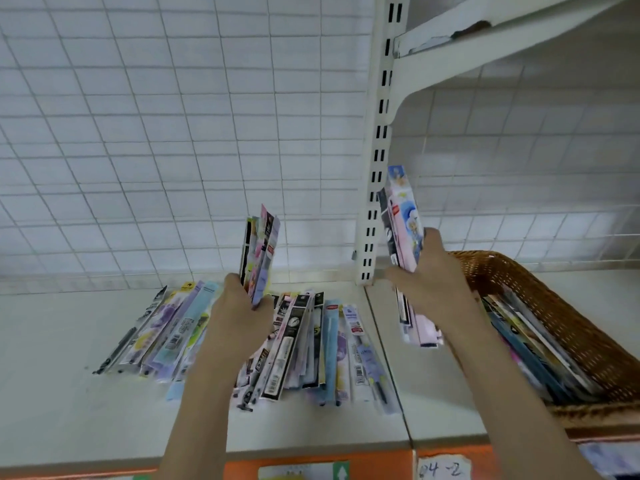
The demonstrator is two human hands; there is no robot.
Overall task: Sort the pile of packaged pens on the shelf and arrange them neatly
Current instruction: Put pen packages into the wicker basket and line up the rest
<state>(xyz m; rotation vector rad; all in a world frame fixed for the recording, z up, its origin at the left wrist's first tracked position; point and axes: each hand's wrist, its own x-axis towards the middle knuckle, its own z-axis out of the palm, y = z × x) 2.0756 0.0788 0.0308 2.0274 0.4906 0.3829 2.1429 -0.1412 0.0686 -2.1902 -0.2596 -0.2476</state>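
step: mid-sort | left hand (239,306) grips a pen bundle (259,251) above the shelf (52,341) pile (301,344) | right hand (429,282) grips another bundle (403,216) beside the basket (540,282) | next: probably lay each bundle squared along the shelf's back edge

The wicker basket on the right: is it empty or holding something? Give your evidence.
Holding something. The wicker basket has flat packets stacked on edge inside it, leaning against its far wall.

Shelf-edge tag (444,470) reads "04-2" (handwritten).
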